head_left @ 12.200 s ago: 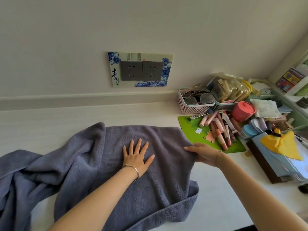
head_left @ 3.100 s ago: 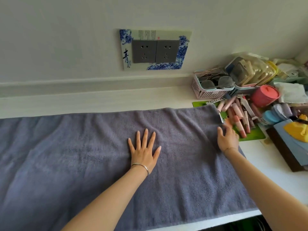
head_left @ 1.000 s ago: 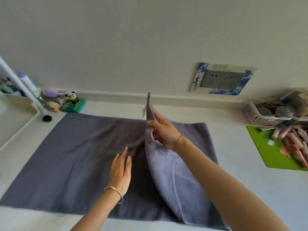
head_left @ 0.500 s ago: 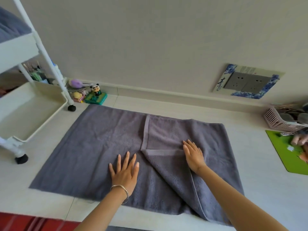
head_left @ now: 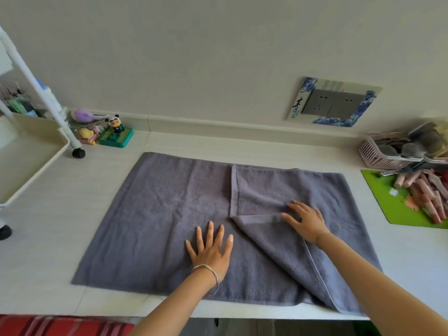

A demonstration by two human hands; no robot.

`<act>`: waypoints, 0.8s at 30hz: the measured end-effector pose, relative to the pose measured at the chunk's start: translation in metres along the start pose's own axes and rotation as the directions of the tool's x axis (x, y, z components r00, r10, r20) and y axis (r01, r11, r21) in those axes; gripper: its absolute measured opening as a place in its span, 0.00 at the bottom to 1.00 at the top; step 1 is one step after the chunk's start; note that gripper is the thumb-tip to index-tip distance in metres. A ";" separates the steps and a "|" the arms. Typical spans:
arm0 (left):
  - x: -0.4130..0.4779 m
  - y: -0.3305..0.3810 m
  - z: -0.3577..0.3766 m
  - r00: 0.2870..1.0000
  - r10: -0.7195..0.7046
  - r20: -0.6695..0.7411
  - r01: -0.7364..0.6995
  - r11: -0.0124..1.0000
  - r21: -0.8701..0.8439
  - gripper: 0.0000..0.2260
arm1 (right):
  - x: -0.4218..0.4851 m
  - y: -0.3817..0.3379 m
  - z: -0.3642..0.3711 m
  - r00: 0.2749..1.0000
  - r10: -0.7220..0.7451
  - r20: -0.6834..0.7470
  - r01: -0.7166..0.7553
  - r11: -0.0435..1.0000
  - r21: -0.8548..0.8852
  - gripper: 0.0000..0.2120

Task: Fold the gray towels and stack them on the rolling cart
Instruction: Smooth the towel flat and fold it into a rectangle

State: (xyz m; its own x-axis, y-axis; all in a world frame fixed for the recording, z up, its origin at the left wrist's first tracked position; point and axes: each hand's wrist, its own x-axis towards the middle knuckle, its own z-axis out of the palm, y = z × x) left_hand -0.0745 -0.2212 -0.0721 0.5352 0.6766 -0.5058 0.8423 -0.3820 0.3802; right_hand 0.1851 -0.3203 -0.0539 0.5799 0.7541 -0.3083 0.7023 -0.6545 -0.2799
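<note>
Pale counter [head_left: 72,214] carries the gray towel [head_left: 157,214], long axis left-right; left hand [head_left: 211,253] flat mid-towel, right hand [head_left: 305,221] flat on its skewed folded flap [head_left: 271,251], both spread, holding nothing.

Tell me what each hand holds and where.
Nothing is held. The left hand and the right hand press flat on the gray terry towel.
</note>
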 end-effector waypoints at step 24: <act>0.000 -0.088 -0.088 0.964 -0.233 0.127 0.181 0.227 -0.957 0.37 | -0.072 -0.227 -0.011 0.714 -0.557 0.424 -0.058 0.557 0.828 0.08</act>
State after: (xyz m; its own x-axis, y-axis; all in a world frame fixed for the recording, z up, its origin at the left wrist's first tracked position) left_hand -0.1538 -0.1320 -0.0370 0.3276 0.6611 -0.6750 0.2268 0.6385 0.7354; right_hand -0.0115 -0.2253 0.0421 -0.1517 0.8800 -0.4501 0.0159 -0.4531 -0.8913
